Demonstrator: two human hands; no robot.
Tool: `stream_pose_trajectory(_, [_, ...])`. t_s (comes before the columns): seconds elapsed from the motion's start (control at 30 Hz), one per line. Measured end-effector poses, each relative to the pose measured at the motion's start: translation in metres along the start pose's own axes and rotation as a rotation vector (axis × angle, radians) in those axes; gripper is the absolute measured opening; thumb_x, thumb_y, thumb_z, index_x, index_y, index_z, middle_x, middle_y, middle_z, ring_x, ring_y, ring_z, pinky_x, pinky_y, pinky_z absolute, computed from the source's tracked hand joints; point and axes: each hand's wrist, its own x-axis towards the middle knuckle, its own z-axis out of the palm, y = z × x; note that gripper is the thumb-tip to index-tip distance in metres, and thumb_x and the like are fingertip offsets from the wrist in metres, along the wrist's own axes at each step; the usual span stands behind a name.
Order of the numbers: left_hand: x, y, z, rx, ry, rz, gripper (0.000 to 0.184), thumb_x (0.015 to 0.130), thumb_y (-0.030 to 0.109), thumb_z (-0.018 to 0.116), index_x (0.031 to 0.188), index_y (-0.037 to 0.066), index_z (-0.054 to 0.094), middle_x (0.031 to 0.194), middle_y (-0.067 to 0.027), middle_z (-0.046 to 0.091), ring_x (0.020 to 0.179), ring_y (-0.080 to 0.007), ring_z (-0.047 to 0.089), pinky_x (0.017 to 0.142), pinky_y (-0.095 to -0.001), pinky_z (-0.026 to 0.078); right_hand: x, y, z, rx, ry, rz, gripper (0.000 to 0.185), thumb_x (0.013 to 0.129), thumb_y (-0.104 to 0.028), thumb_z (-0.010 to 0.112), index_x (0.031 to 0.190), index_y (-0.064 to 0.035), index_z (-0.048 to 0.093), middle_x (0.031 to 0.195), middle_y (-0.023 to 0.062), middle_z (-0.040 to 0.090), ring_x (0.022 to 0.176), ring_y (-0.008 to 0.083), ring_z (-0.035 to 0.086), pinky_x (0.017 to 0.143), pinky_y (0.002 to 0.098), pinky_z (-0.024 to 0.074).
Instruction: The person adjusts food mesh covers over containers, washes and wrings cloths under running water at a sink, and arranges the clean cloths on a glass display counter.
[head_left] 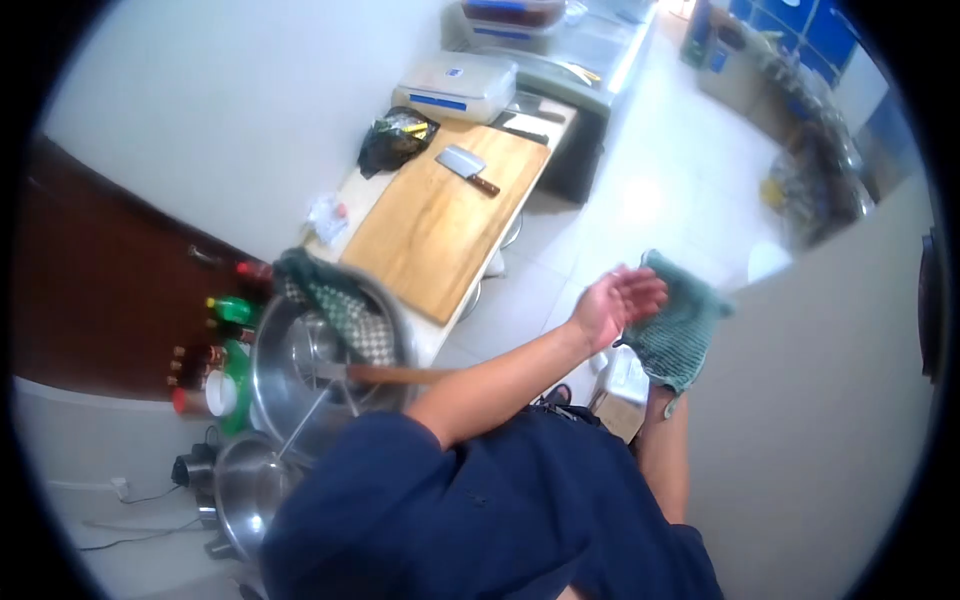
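Observation:
My left hand [618,305] is held out in front of me, palm turned up and fingers loosely stretched, with nothing in it. Its fingertips are at the edge of a green ribbed towel [685,320]; whether they touch it I cannot tell. The towel is draped over my right hand, which holds it up and is hidden beneath it. Only the right wrist and forearm show below the cloth. Under my left forearm runs a wooden handle [395,374], part of a tool resting across a large steel pot [265,350]. A dark checked cloth [345,310] hangs over the pot's rim.
A cleaver [466,168] lies on a wooden cutting board [430,235] on the counter. Behind it are a black plastic bag [392,143] and a lidded plastic box [460,85]. Bottles [232,310] and a steel bowl [245,490] stand at left. A wall [820,420] rises at right.

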Motion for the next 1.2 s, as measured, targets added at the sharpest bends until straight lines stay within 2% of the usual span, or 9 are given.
stream_pose_trajectory(0.13, [0.116,0.030,-0.007,-0.127,0.170,0.160,0.049,0.107,0.046,0.039,0.138,0.010,0.052,0.134,-0.0091,0.057,0.123,-0.0198,0.054,0.107,-0.0345,0.044,0.117,-0.021,0.080,-0.930,-0.520,-0.239,0.073,0.107,-0.046,0.037,0.148,0.0138,0.034,0.156,0.0344,0.031,0.148,0.0463,0.025,0.124,0.0455,0.0157])
stream_pose_trajectory(0.17, [0.152,0.029,-0.037,-0.285,-0.068,0.164,0.046,0.106,0.046,0.043,0.134,0.012,0.055,0.130,-0.0080,0.059,0.120,-0.0189,0.056,0.106,-0.0339,0.045,0.149,0.010,0.076,-0.974,-0.362,-0.260,0.056,0.105,-0.039,0.047,0.146,-0.0019,0.047,0.150,0.0218,0.046,0.138,0.0375,0.044,0.118,0.0432,0.0291])
stream_pose_trajectory(0.3, [0.247,0.075,-0.039,-0.531,-0.247,0.063,0.043,0.106,0.049,0.038,0.122,0.013,0.055,0.125,-0.0085,0.061,0.117,-0.0224,0.058,0.105,-0.0384,0.047,0.272,-0.020,0.134,-1.499,-0.469,-0.057,0.041,0.100,-0.037,0.053,0.112,-0.0004,0.070,0.113,0.0155,0.071,0.109,0.0379,0.063,0.098,0.0456,0.0454])
stream_pose_trajectory(0.33, [0.268,0.078,-0.041,-0.588,-0.163,0.061,0.044,0.106,0.050,0.038,0.127,0.015,0.053,0.128,-0.0074,0.060,0.119,-0.0207,0.056,0.106,-0.0373,0.046,0.308,0.005,0.129,-1.676,-0.388,-0.441,0.031,0.099,-0.028,0.056,0.092,-0.0024,0.072,0.094,0.0107,0.073,0.094,0.0341,0.066,0.088,0.0438,0.0475])
stream_pose_trajectory(0.4, [0.312,0.083,-0.044,-0.625,-0.158,0.019,0.044,0.106,0.049,0.037,0.130,0.014,0.051,0.130,-0.0079,0.058,0.122,-0.0207,0.054,0.107,-0.0370,0.045,0.372,0.036,0.129,-1.257,-0.183,-0.901,0.026,0.099,-0.020,0.058,0.081,-0.0043,0.069,0.087,0.0099,0.071,0.086,0.0309,0.066,0.081,0.0422,0.0474])
stream_pose_trajectory(0.67, [0.490,0.151,-0.029,-0.687,-0.266,-0.159,0.046,0.108,0.043,0.034,0.140,0.011,0.042,0.142,-0.0101,0.049,0.132,-0.0209,0.045,0.113,-0.0358,0.038,0.561,0.032,0.140,-0.743,-0.262,-0.400,0.029,0.102,-0.028,0.058,0.105,-0.0015,0.069,0.099,0.0075,0.068,0.086,0.0215,0.060,0.083,0.0321,0.0476])
stream_pose_trajectory(0.73, [0.538,0.164,-0.021,-0.698,-0.282,-0.189,0.047,0.108,0.042,0.033,0.143,0.010,0.040,0.144,-0.0106,0.047,0.134,-0.0209,0.043,0.114,-0.0355,0.036,0.603,0.027,0.131,0.929,-0.352,0.298,0.048,0.101,-0.040,0.059,0.130,-0.0019,0.059,0.118,0.0093,0.060,0.094,0.0209,0.055,0.083,0.0319,0.0486])
stream_pose_trajectory(0.77, [0.560,0.171,-0.017,-0.693,-0.296,-0.189,0.048,0.109,0.041,0.033,0.144,0.010,0.039,0.146,-0.0109,0.046,0.136,-0.0210,0.042,0.115,-0.0354,0.035,0.629,0.038,0.116,1.221,-0.592,0.415,0.070,0.099,-0.048,0.058,0.150,-0.0038,0.040,0.130,0.0135,0.052,0.100,0.0231,0.052,0.086,0.0353,0.0510])
stream_pose_trajectory(1.2, [0.889,0.254,-0.040,-0.527,-0.107,0.066,0.054,0.110,0.039,0.029,0.153,0.008,0.033,0.157,-0.0152,0.039,0.143,-0.0264,0.041,0.119,-0.0400,0.035,0.914,0.113,0.040,0.961,-0.417,0.676,0.083,0.101,-0.056,0.046,0.155,0.0023,0.023,0.164,0.0224,0.022,0.151,0.0392,0.024,0.122,0.0529,0.0248])
